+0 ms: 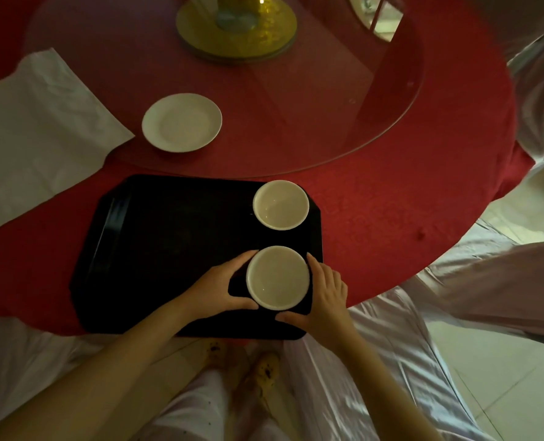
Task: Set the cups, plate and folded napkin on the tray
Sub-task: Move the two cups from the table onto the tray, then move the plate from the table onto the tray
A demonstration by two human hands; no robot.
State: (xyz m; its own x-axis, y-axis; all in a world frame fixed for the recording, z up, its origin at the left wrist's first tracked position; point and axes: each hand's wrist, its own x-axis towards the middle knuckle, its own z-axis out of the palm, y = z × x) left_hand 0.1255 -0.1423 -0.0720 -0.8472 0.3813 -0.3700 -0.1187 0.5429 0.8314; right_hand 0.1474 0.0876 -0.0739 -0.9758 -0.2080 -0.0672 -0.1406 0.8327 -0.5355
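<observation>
Head view: near cup (277,277) at near right corner of black tray (169,249), cupped between left hand (224,286) and right hand (323,297), both curled against its sides. Far cup (280,204) just beyond, apart. Plate (181,122) and napkin (38,132) off the tray, far left on red surface (375,218). Risk: tray overhanging surface edge; added weight near could tip it.

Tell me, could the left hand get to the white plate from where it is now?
Probably yes. The left hand first has to release the near cup; the plate lies beyond the tray, with only bare tray floor and red cloth between.
</observation>
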